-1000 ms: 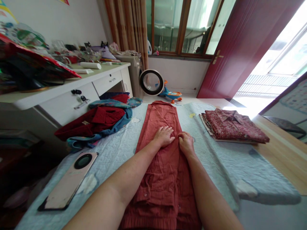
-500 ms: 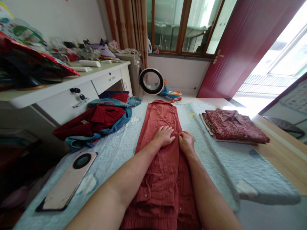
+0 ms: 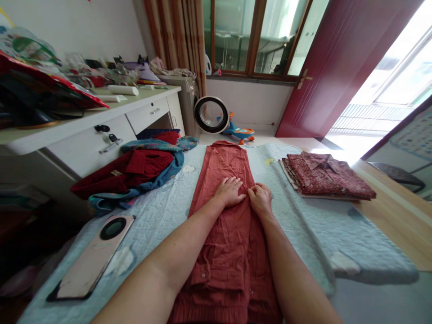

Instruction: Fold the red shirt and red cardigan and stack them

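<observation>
One rust-red collared shirt (image 3: 222,234) lies beneath the left hand (image 3: 230,192), which rests flat, fingers slightly spread; just beside it the right hand (image 3: 260,198) pinches the cloth's edge, a folded patterned shirt (image 3: 329,176) to its right.

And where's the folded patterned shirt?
The patterned shirt is on the right of the head view, atop other folded cloth, to the right of the right hand.

Long, folded rust-red garment (image 3: 229,229): matt cloth, creased. Pale blue patterned spread (image 3: 162,202): matt cloth, quilted. Dark red rectangular door (image 3: 315,81): smooth, glossy. Silver drawer handle (image 3: 110,146): shiny metal.
</observation>
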Tool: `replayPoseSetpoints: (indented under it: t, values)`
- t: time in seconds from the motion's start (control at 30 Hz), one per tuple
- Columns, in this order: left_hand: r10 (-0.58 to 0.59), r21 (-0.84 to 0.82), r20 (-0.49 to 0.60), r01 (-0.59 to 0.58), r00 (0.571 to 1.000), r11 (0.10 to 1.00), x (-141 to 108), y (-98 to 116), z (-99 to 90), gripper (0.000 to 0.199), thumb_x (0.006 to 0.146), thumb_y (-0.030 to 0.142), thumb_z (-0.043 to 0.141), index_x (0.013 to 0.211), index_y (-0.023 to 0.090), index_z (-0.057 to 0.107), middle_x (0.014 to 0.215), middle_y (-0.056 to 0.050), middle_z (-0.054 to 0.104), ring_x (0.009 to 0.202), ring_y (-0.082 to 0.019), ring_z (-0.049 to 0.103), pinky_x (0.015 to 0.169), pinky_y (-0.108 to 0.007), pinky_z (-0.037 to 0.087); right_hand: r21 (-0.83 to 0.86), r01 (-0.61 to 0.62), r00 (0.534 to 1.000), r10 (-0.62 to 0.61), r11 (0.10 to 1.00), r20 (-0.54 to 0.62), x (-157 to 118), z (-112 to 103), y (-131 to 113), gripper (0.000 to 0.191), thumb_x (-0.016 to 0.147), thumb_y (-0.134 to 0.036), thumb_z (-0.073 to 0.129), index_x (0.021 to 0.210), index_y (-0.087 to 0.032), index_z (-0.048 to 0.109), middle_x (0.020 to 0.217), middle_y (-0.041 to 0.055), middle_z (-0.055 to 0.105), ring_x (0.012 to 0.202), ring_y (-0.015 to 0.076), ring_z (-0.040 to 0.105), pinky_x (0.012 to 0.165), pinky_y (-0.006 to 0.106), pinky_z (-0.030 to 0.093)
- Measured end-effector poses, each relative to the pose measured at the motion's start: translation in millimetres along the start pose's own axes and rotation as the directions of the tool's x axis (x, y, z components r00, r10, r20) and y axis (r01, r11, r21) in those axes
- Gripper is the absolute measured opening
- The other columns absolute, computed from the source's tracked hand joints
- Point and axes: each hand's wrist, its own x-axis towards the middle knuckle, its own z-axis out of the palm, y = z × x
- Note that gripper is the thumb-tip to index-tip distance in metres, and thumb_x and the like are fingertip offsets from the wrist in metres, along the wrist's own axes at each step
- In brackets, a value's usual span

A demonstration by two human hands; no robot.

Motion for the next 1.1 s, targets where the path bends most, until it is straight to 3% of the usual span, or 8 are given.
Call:
replayPoseSetpoints:
  t: [0.17, 0.37, 0.6, 0.83, 1.1]
  values:
    - [0.005, 0.005, 0.011, -0.005, 1.0, 1.0, -1, 1, -2.5, 0.064, 0.09, 0.054, 0.046, 0.142, 0.018, 0.045, 0.154, -0.01, 0.04, 0.144, -0.026, 0.031, 0.119, -0.046, 0.02, -0.045, -0.038, 0.999, 0.038, 0.998, -0.013, -2, -1, -1, 0.021, 0.085, -0.031, 0.056, 0.08, -0.02, 0.073, 0.116, 0.0103, 0.065, 0.111, 0.0251, 0.053, 0.098, 0.038, 0.037]
    - [0.005, -0.003, -0.014, -0.005, 1.0, 1.0, 1, -2, 2.9, 0.053, 0.098, 0.046, 0.032, 0.142, 0.02, 0.047, 0.154, -0.008, 0.041, 0.144, -0.024, 0.031, 0.119, -0.047, 0.021, -0.038, -0.052, 0.998, 0.051, 0.998, -0.032, -4, -3, -1, 0.019, 0.08, -0.031, 0.057, 0.074, -0.02, 0.072, 0.115, 0.0104, 0.065, 0.108, 0.0253, 0.054, 0.097, 0.039, 0.038]
    - [0.018, 0.011, -0.047, -0.017, 0.999, 1.0, 3, -6, 11.8, 0.052, 0.096, 0.046, 0.039, 0.141, 0.022, 0.047, 0.154, -0.006, 0.041, 0.144, -0.023, 0.031, 0.119, -0.046, 0.019, -0.057, -0.048, 0.999, 0.048, 0.997, 0.016, -9, -7, -3, 0.018, 0.078, -0.029, 0.057, 0.078, -0.022, 0.074, 0.122, 0.0091, 0.063, 0.115, 0.0271, 0.052, 0.101, 0.041, 0.035]
    - [0.013, 0.011, -0.044, -0.013, 0.999, 1.0, 2, -3, 8.0, 0.054, 0.096, 0.047, 0.038, 0.141, 0.019, 0.047, 0.154, -0.008, 0.04, 0.144, -0.024, 0.031, 0.119, -0.047, 0.019, -0.006, 0.017, 0.998, -0.016, 1.0, 0.054, -11, -12, -4, 0.017, 0.078, -0.031, 0.061, 0.066, -0.022, 0.068, 0.124, 0.0048, 0.063, 0.123, 0.0273, 0.046, 0.105, 0.043, 0.03]
    - [0.017, 0.016, -0.06, -0.016, 0.998, 1.0, 3, -5, 11.4, 0.053, 0.097, 0.047, 0.037, 0.141, 0.02, 0.048, 0.153, -0.007, 0.041, 0.143, -0.024, 0.032, 0.119, -0.046, 0.021, -0.06, -0.058, 0.997, 0.061, 0.996, 0.04, -10, -9, -2, 0.029, 0.088, -0.023, 0.046, 0.09, -0.02, 0.075, 0.129, 0.0084, 0.062, 0.122, 0.026, 0.047, 0.104, 0.041, 0.032]
